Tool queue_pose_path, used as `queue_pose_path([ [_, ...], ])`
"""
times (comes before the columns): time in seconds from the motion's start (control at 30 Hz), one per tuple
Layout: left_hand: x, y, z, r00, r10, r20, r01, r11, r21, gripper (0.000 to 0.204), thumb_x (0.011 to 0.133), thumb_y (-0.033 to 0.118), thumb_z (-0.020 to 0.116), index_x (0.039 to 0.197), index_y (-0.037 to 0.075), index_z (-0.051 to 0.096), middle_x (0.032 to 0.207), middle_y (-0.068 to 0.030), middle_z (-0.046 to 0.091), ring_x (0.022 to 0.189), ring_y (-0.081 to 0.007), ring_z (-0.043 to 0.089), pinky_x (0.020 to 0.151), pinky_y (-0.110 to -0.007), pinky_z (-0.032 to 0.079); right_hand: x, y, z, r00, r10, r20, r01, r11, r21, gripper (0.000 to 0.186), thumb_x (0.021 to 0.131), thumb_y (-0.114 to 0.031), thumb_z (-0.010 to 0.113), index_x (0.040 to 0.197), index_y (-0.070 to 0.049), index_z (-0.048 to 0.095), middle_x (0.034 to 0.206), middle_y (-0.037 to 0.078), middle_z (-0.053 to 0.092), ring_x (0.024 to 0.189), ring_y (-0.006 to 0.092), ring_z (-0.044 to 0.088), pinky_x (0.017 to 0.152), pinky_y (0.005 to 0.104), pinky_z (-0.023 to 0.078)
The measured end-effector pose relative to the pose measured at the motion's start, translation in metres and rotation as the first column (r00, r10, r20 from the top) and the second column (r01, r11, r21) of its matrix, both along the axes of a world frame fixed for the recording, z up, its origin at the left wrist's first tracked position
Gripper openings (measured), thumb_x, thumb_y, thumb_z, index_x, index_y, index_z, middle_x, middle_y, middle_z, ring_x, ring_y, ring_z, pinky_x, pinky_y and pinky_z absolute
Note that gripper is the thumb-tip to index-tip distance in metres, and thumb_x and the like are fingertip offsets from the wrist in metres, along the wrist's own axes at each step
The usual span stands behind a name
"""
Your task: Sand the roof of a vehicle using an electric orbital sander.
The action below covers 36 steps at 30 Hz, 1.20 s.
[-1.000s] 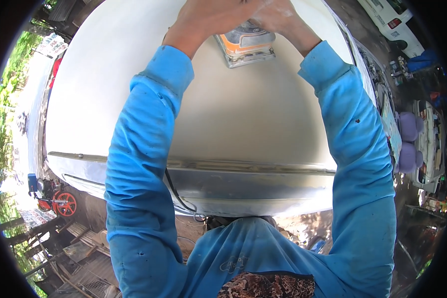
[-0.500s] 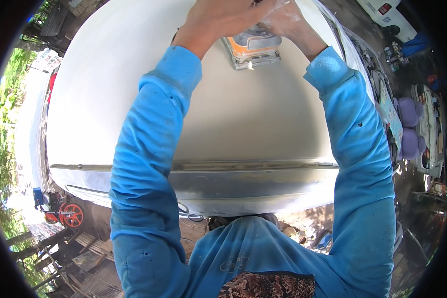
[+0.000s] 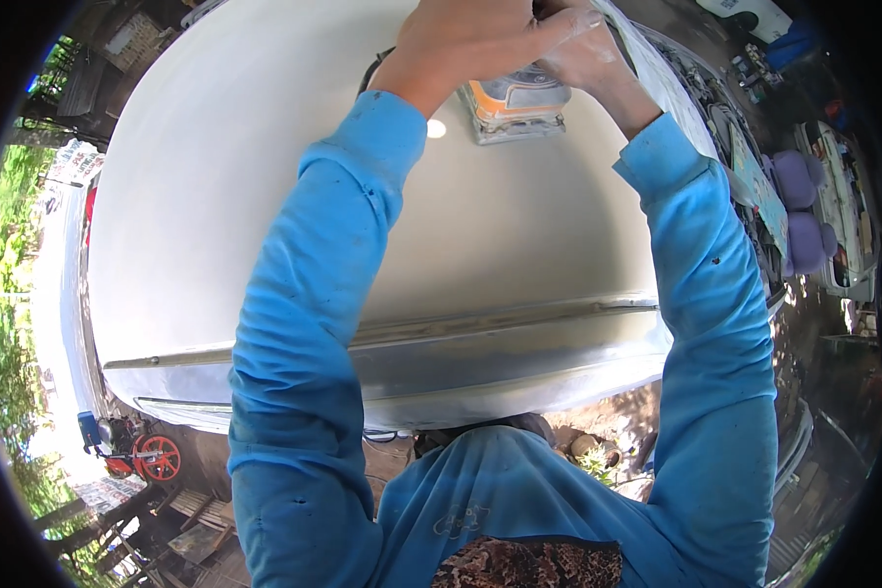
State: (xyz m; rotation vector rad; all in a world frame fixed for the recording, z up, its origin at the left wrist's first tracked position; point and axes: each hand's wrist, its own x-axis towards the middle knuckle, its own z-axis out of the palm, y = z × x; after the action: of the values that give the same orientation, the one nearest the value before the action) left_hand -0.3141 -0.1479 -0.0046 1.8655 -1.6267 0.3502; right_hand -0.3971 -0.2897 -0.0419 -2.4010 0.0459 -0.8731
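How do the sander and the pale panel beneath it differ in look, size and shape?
Size: the sander is small, while the panel is far larger, spreading out past it on both sides.
Colour: the sander shows orange and grey; the panel is off-white.
Shape: the sander is boxy, whereas the panel is broad, smooth and gently curved.
Shared: the left hand and right hand hide part of both.

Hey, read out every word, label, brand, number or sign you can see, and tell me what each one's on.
None I can quote reliably:
Signboard at far left: lettering, too small and blurred.
Panel at lower left: print, too blurred.
White vehicle at upper right: dark marks, too small.
Orange-and-grey sander: any label is too small to read.
Blue shirt: pale outline design, no readable word.
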Motion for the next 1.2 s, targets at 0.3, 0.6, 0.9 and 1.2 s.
queue_pose_path([
  [0.3,-0.050,-0.039,-0.004,0.997,-0.074,0.014,0.073,0.995,0.070,0.049,0.097,0.052,0.054,0.103,0.004,0.063,0.085,-0.0223,0.072,0.080,-0.0402,0.070,0.073,-0.050,0.055,-0.072,-0.062,-0.029,0.970,-0.222,-0.097,0.211,0.971,-0.115,0.037,0.084,-0.021,0.075,0.110,0.003,0.063,0.106,0.019,0.068,0.096,0.0333,0.066,0.086,0.0424,0.053],
  [0.6,-0.031,-0.010,-0.004,0.999,-0.042,0.031,0.040,0.997,0.058,0.049,0.099,0.052,0.053,0.106,0.005,0.062,0.084,-0.0218,0.072,0.079,-0.0408,0.070,0.072,-0.051,0.054,-0.043,-0.023,-0.021,0.964,-0.241,-0.110,0.226,0.965,-0.131,0.033,0.084,-0.019,0.074,0.112,-0.003,0.065,0.107,0.015,0.070,0.099,0.0313,0.067,0.088,0.0401,0.053],
  [0.9,0.010,0.050,-0.001,0.999,0.035,-0.016,-0.035,0.999,0.019,0.047,0.099,0.052,0.054,0.111,0.006,0.060,0.087,-0.0228,0.072,0.081,-0.0436,0.069,0.072,-0.053,0.054,0.007,0.056,0.017,0.999,-0.018,-0.027,0.016,0.997,-0.077,0.039,0.075,-0.033,0.082,0.103,-0.007,0.072,0.094,0.016,0.075,0.086,0.0305,0.074,0.078,0.0404,0.057],
  [1.2,0.037,0.102,-0.003,0.994,0.104,-0.016,-0.105,0.993,-0.060,0.046,0.099,0.050,0.056,0.112,0.006,0.061,0.087,-0.0233,0.072,0.081,-0.0444,0.069,0.072,-0.053,0.054,0.047,0.103,0.014,0.998,0.051,-0.042,-0.051,0.999,0.008,0.040,0.076,-0.034,0.082,0.105,-0.007,0.072,0.096,0.014,0.076,0.087,0.0287,0.074,0.079,0.0383,0.058],
])
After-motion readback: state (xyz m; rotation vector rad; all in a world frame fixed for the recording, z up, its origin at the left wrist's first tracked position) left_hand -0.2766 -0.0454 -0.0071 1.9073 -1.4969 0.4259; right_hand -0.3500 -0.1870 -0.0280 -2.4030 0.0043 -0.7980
